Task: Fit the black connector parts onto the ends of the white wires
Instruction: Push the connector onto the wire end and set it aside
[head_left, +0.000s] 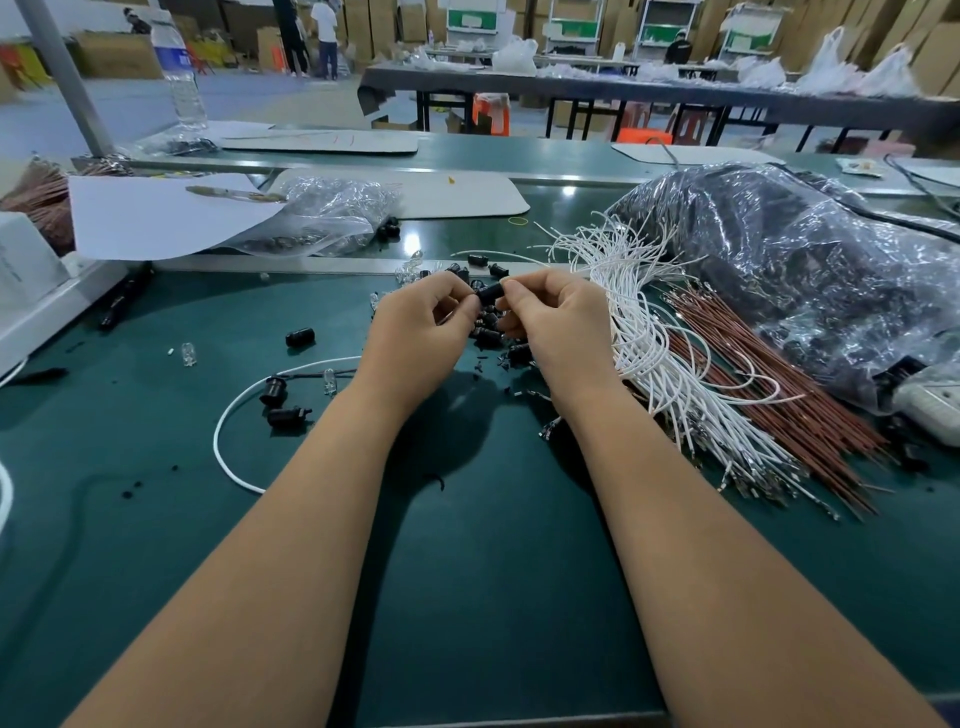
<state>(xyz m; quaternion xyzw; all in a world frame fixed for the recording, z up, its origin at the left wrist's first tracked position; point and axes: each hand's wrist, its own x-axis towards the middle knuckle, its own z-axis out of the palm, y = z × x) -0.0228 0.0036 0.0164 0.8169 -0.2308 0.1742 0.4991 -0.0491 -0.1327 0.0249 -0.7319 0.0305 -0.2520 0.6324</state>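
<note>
Fingers of left hand (423, 322) and right hand (550, 317) pinch one black connector part (490, 292) between them, raised over the loose pile (491, 332), probably for alignment.

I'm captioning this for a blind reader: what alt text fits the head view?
Two hands, left hand and right hand, pinch one black connector part between them above a green table. A bundle of white wires lies to the right.

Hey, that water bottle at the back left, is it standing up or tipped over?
Upright. The water bottle stands on its base at the far edge of the green table, its top cut off by the frame.
</note>
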